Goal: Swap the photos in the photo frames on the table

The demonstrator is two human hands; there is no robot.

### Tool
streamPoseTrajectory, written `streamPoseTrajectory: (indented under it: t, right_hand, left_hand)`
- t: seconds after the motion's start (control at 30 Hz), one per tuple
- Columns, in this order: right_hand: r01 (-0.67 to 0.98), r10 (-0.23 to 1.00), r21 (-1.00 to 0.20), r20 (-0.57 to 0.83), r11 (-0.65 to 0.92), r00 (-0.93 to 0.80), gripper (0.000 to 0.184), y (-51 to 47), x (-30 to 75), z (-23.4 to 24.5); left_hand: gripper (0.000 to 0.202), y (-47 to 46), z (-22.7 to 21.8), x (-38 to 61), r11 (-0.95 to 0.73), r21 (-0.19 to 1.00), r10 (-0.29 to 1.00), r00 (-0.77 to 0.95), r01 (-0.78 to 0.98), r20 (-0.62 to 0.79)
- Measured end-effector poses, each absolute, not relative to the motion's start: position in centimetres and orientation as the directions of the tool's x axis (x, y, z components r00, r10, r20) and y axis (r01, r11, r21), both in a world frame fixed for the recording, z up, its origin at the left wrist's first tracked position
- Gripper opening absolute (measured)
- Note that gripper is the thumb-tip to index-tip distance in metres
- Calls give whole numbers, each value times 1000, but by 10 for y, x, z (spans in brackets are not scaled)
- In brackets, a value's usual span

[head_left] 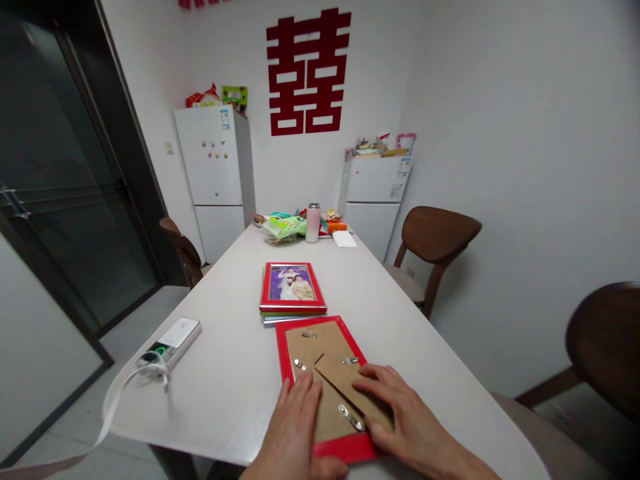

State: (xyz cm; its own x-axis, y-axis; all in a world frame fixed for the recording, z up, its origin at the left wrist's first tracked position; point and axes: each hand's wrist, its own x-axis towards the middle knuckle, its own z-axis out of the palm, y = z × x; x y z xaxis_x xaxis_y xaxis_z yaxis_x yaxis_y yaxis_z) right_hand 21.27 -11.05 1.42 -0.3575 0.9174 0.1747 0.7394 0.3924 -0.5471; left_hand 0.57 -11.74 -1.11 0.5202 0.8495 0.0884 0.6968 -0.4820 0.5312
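Note:
A red picture frame lies face down at the near end of the table. Its brown backing board carries a stand flap and several small metal clips. My left hand rests over the frame's lower left side, fingers stretched flat on the board and left border, thumb near the bottom border. On the opposite side, my right hand bends its fingers over the stand flap and right border. Its thumb is beside the lower clip, with the flap between thumb and fingers. Whatever lies under my palms is hidden.
Beyond the frame, a stack topped by a red-framed photo sits mid-table. At left lies a power bank with a white strap. A pink bottle and green packet stand farther back. Wooden chairs flank the table.

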Motion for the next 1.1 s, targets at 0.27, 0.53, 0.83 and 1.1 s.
streamPoseTrajectory:
  t: [0.27, 0.53, 0.83, 1.1]
  right_hand:
    - [760, 906, -494, 187, 422, -381, 39, -115, 184, 8]
    - [818, 923, -431, 234, 381, -307, 35, -110, 170, 2]
    - [779, 860, -379, 320, 500, -397, 22, -109, 175, 0]
    - [697, 793, -387, 206, 604, -573, 15, -97, 166, 6]
  left_hand:
    - [87, -117, 20, -18, -335, 529, 890, 447, 780, -95]
    - [73, -116, 19, -25, -390, 551, 853, 514, 738, -85]
    - [51, -114, 15, -28, -397, 574, 857, 513, 717, -48]
    - [48, -115, 18, -27, -400, 583, 855, 517, 708, -42]
